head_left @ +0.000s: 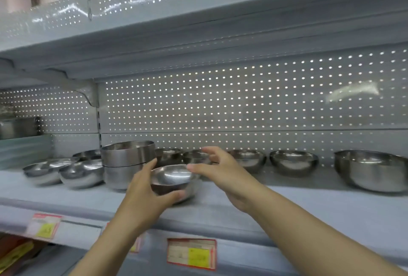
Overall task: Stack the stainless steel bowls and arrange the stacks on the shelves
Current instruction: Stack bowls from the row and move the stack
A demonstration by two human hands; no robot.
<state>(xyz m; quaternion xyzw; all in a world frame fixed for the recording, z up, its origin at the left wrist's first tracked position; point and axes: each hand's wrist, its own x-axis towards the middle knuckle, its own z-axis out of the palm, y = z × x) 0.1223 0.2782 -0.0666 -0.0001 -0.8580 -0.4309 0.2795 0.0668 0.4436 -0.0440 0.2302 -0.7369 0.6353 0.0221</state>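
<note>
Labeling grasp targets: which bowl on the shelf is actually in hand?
The small bowl at the shelf's front edge: the left hand grips it from below, and the right hand touches its rim. All others sit untouched.

Silver steel against pale grey shelving

The bowls (pixel 171 178) shone silver-grey; the shelf (pixel 287 200) was pale blue-grey; the back panel (pixel 242 103) was light grey, dotted with rows of bright holes; the price tags (pixel 191 253) were red-edged with yellow patches.
</note>
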